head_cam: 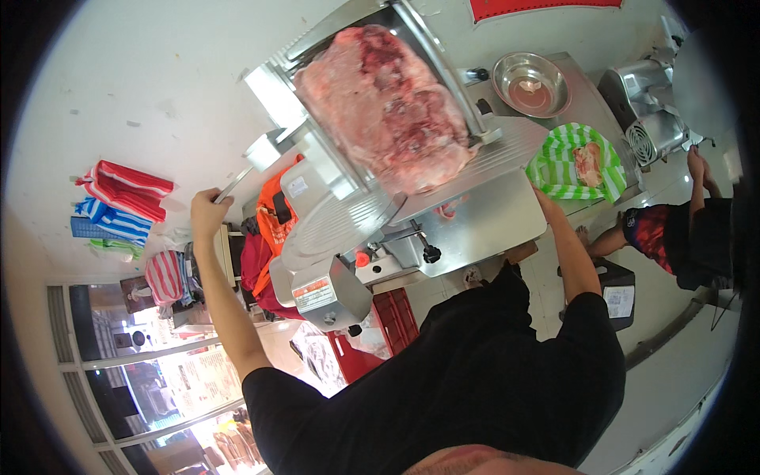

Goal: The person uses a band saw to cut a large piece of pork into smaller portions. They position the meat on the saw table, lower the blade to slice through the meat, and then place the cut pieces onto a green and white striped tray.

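Note:
At the left, my left hand [210, 214] is closed around the thin metal handle [234, 184] of a meat slicer. A large block of raw pinkish-red meat [392, 107] lies in the slicer's carriage, above the ribbed metal plate [504, 139]. The round blade area [344, 222] is lower left of the meat. My right hand [543, 205] is at the right edge of the slicer's flat metal tray [493, 219]; its fingers are mostly hidden. A small piece of meat [451, 208] lies on the tray.
On the metal counter [579, 77] are a steel bowl [528, 110] with a small scrap and a green-striped plastic bag [552, 154] with meat on it. Another metal machine [647, 89] stands farther right, with a person [683, 237] near it. A red crate [398, 317] is below.

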{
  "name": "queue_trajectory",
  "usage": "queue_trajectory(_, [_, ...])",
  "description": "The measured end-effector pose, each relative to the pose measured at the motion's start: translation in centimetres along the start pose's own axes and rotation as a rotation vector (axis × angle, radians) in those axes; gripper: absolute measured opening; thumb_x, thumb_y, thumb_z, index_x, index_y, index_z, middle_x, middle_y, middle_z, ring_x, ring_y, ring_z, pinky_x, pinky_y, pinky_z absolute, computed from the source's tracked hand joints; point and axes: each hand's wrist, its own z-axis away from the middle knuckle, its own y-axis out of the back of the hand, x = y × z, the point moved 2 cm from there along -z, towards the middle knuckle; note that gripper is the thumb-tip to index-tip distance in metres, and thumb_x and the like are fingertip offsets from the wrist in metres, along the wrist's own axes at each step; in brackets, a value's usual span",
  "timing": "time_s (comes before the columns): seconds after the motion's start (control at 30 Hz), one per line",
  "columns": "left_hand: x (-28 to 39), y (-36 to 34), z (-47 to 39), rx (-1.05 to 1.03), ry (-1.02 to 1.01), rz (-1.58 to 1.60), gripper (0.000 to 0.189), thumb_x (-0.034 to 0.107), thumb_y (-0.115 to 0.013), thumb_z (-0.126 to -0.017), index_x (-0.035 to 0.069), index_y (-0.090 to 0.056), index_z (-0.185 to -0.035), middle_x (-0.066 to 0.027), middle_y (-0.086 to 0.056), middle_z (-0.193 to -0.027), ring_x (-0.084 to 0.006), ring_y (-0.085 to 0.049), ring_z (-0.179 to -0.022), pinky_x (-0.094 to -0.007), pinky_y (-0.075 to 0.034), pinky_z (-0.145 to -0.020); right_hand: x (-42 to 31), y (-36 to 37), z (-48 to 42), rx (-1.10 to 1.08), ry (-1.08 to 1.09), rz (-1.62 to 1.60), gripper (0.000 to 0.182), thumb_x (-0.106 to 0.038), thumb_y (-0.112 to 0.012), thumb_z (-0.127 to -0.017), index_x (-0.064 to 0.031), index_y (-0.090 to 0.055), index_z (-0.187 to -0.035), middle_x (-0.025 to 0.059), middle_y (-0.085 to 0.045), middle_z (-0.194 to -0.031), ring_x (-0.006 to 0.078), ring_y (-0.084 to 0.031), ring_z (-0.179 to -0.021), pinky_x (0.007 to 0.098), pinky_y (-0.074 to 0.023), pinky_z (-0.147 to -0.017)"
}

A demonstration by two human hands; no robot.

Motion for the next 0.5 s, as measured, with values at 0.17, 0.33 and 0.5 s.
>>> queue_trajectory(0.17, [-7.0,0.7,0.2,-0.05,0.03,0.046,0.029,0.022,-0.084,-0.083,-0.005,-0.074,-0.087,-0.0133,-0.06,-0.063,-0.0188,-0.055,-0.06,-0.0395,-0.045,-0.061,0.4,0.4,0.3,0.04,-0.009,-0.016,0.066,-0.055,-0.051,-0.114,-0.0191,-0.04,-0.169,0.0099,-0.057,-0.158,0.0219,-0.062,-0.137,0.0405,-0.0554,-0.11])
queue_trajectory(0.33, [-15.2,0.6,0.6,-0.019,0.01,0.008,0.029,0.02,-0.086,-0.081,-0.006,-0.072,-0.083,-0.0096,-0.059,-0.063,-0.0157,-0.052,-0.06,-0.0379,-0.044,-0.061,0.4,0.3,0.4,0.058,-0.004,-0.027,0.066,-0.055,-0.05,-0.114,-0.0159,-0.044,-0.167,0.0102,-0.061,-0.155,0.0217,-0.064,-0.134,0.0395,-0.0566,-0.108])
queue_trajectory(0.5, [-18.7,0.8,1.1,-0.01,0.042,0.076,0.027,0.017,-0.086,-0.081,-0.005,-0.072,-0.081,-0.0072,-0.058,-0.063,-0.0146,-0.051,-0.061,-0.0372,-0.043,-0.06,0.3,0.2,0.6,0.069,0.0,-0.05,0.066,-0.055,-0.05,-0.115,-0.0128,-0.048,-0.165,0.0106,-0.064,-0.151,0.0214,-0.067,-0.131,0.0385,-0.0577,-0.107])
